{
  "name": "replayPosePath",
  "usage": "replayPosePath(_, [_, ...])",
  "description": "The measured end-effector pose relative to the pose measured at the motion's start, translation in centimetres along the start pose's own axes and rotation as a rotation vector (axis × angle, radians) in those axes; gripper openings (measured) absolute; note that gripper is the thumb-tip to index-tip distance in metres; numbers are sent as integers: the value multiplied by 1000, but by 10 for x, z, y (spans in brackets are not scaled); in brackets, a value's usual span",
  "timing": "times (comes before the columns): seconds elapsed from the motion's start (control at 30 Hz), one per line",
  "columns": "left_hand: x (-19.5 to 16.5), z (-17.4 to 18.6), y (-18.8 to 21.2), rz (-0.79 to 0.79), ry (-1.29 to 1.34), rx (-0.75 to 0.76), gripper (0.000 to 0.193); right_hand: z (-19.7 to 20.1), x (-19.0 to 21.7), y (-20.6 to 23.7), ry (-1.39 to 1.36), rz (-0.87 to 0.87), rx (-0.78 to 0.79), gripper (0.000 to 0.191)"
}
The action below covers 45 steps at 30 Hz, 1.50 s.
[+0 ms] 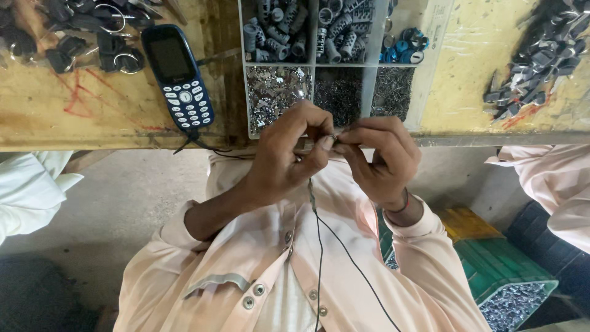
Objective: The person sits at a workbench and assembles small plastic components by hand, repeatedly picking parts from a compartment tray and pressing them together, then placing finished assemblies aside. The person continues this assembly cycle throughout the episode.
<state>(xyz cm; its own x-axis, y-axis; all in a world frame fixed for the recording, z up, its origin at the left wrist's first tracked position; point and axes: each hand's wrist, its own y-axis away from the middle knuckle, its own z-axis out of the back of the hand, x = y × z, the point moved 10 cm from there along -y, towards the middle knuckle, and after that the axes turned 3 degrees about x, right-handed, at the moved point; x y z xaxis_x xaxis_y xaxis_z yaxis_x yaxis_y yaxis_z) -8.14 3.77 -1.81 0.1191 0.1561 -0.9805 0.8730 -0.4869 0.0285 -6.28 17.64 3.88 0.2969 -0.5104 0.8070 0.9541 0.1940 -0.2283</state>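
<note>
Both hands meet at the centre of the head view, just below the edge of the wooden bench [74,117]. The left hand [286,157] and right hand [381,160] each have fingers closed, pinching a tiny metal part [334,136] between their fingertips; what it is cannot be told. At twelve o'clock from the hands sits a compartment tray [369,92] of small metal pieces. A blue keypad phone [178,77] lies at ten o'clock, and a pile of dark parts [541,55] at two o'clock.
</note>
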Motion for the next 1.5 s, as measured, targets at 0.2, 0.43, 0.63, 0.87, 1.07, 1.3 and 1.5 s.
replayPosePath(0.2, [21, -9, 0, 176, 356, 202, 26, -8, 2, -4, -158, 102, 104, 26])
replayPosePath(0.43, [15, -3, 2, 160, 97, 138, 25, -6, -4, -10, -248, 35, 146, 29])
replayPosePath(0.63, [21, -3, 1, 209, 121, 128, 25, -8, -10, -6, -310, -58, 149, 27])
replayPosePath(0.87, [16, -1, 2, 173, 184, 130, 25, -10, -14, -8, -326, -59, 155, 23])
replayPosePath(1.07, [17, 2, 4, 174, 273, 93, 19, -14, -23, -11, -552, -232, 255, 26])
replayPosePath(1.3, [32, 4, 5, 202, 344, 8, 13, -3, -19, -84, 343, -6, 52, 22])
replayPosePath(1.5, [38, 4, 0, 215, 460, -31, 12, -13, -38, -97, 76, -87, 184, 30])
